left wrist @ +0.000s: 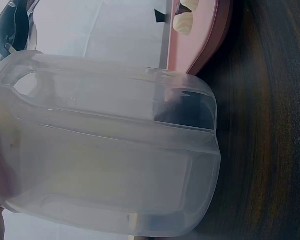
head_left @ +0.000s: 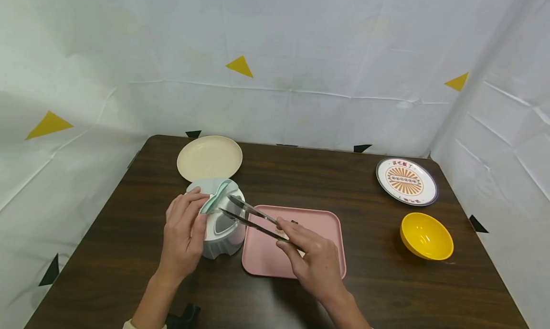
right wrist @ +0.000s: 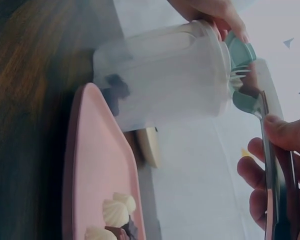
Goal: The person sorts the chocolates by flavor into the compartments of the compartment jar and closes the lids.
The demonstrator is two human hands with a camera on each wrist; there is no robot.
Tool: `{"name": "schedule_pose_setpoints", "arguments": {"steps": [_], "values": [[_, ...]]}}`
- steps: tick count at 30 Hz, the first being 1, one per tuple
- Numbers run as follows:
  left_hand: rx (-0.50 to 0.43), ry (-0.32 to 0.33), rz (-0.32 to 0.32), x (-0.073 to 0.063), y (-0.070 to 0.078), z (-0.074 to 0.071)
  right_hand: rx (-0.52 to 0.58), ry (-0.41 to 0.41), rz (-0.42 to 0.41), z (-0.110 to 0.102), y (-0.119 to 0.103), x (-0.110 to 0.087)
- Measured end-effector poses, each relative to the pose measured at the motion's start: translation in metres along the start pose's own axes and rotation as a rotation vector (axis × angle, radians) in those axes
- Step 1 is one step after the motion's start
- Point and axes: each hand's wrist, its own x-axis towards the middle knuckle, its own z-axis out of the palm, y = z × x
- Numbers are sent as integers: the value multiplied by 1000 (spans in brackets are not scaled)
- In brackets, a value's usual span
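Note:
My left hand (head_left: 182,233) holds the raised pale-green flap (head_left: 215,197) of a translucent plastic canister (left wrist: 105,150) between thumb and fingers. The canister stands upright on the table; a dark shape (right wrist: 115,89) shows low through its wall. My right hand (head_left: 315,257) grips metal tongs (head_left: 258,224), their arms spread and toothed tips right at the canister's top in the right wrist view. Nothing shows between the tips. Beside the canister, partly beneath my right hand, lies a pink tray (head_left: 266,262) with several cream shell-shaped pieces (right wrist: 115,212) and darker ones.
Behind the canister lies a cream plate (head_left: 209,158). Over at the right are a patterned white plate (head_left: 407,182) and a yellow bowl (head_left: 427,236). White sheeting (head_left: 301,47) encloses the back and sides of the dark wooden table (head_left: 107,262).

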Motion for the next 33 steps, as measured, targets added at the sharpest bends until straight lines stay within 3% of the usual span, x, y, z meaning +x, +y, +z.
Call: {"name": "schedule_pose_setpoints", "arguments": {"steps": [4, 8, 21, 29, 33], "values": [[1, 9, 8, 1, 0, -1, 15, -25, 10, -5, 2, 0], [1, 8, 5, 0, 0, -1, -2, -61, 75, -16, 7, -3], [5, -8, -18, 0, 1, 0, -300, -200, 400, -63, 47, -20], [5, -7, -21, 0, 1, 0, -348, -289, 511, -64, 67, -36], [2, -4, -17, 0, 1, 0, -350, -331, 516, -58, 72, -42]]}}
